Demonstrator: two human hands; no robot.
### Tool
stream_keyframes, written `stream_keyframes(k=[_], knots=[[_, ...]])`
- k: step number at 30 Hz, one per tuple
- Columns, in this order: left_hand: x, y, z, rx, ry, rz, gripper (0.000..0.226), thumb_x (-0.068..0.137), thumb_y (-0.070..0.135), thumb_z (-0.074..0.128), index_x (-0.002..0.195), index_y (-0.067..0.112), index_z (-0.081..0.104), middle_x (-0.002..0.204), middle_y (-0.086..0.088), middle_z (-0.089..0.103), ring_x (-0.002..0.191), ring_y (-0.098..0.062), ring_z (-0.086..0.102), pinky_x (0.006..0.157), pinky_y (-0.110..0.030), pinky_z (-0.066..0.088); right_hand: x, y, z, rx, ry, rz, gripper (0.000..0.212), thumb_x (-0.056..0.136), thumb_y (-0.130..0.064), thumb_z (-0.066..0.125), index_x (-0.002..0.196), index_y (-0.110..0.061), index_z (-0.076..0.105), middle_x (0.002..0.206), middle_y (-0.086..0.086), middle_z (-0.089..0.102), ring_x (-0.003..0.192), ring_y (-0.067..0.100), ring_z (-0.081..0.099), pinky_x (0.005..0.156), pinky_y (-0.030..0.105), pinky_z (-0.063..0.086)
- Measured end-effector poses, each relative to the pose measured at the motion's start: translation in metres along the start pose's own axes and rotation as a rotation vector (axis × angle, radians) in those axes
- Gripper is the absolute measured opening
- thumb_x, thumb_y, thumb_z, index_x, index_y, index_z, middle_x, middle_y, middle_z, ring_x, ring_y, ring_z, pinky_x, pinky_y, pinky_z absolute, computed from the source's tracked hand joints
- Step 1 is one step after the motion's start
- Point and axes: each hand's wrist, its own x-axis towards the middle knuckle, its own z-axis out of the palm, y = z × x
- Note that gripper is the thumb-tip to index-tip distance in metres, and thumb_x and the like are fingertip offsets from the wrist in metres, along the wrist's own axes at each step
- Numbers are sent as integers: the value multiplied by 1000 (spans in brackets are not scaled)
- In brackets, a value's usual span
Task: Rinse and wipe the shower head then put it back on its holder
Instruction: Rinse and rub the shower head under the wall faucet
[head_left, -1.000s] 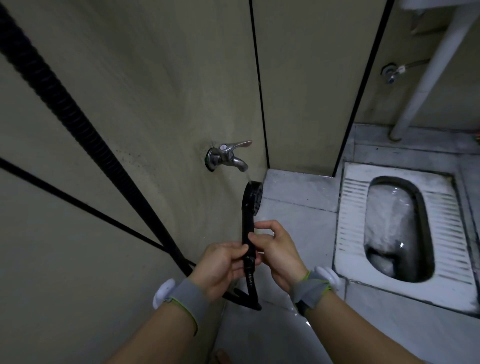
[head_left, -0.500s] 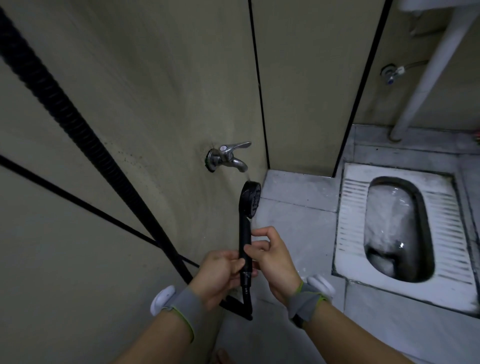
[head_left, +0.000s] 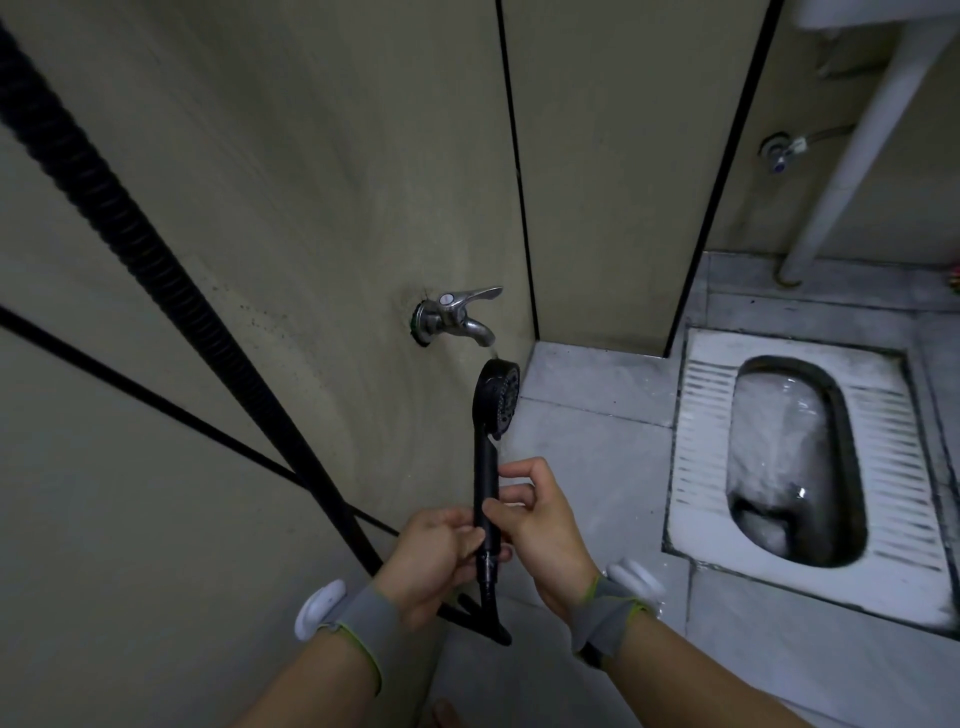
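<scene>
In the head view, a matte black shower head (head_left: 497, 397) with a round, nozzle-dotted face stands upright on its slim cylindrical handle, the face turned to the right. Its top sits just under the spout of a shiny chrome lever tap (head_left: 457, 317) fixed to a smooth beige wall panel (head_left: 291, 171), and a thin trickle of water falls from the spout onto it. The left hand (head_left: 431, 551) grips the lower end of the handle, fingers curled round it. The right hand (head_left: 537, 519) pinches the handle just above, thumb and forefinger closed on it; the round face rises well above both hands. A ribbed black hose (head_left: 130, 239) runs diagonally along the wall and loops up into the handle's base. Both wrists wear grey fabric bands carrying white plastic pods. To the right, a white ceramic squat toilet (head_left: 800, 467) with ridged footrests is set into the grey tiled floor (head_left: 587, 384). No writing is legible.
</scene>
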Motion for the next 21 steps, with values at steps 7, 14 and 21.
stream_keyframes(k=[7, 14, 21], knots=[[-2, -1, 0, -24, 10, 7, 28, 95, -12, 38, 104, -7, 63, 81, -15, 71, 75, -27, 67, 98, -54, 48, 0, 0, 3, -33, -1, -31, 28, 82, -7, 63, 97, -28, 52, 90, 13, 64, 70, 23, 64, 44, 25, 44], [2, 4, 1, -64, -1, 25, 27, 96, -10, 39, 102, -5, 64, 84, -15, 71, 72, -23, 68, 72, -33, 58, 5, -2, 3, -47, 30, -52, 26, 84, -9, 63, 98, -28, 53, 94, 14, 63, 70, 23, 65, 48, 26, 45], [7, 14, 3, -152, -22, 36, 23, 95, -4, 45, 87, 2, 66, 68, -7, 72, 63, -17, 71, 58, -27, 55, 14, -12, 4, 0, 60, -36, 22, 87, -9, 64, 105, -19, 56, 85, 11, 60, 60, 13, 58, 42, 21, 42]])
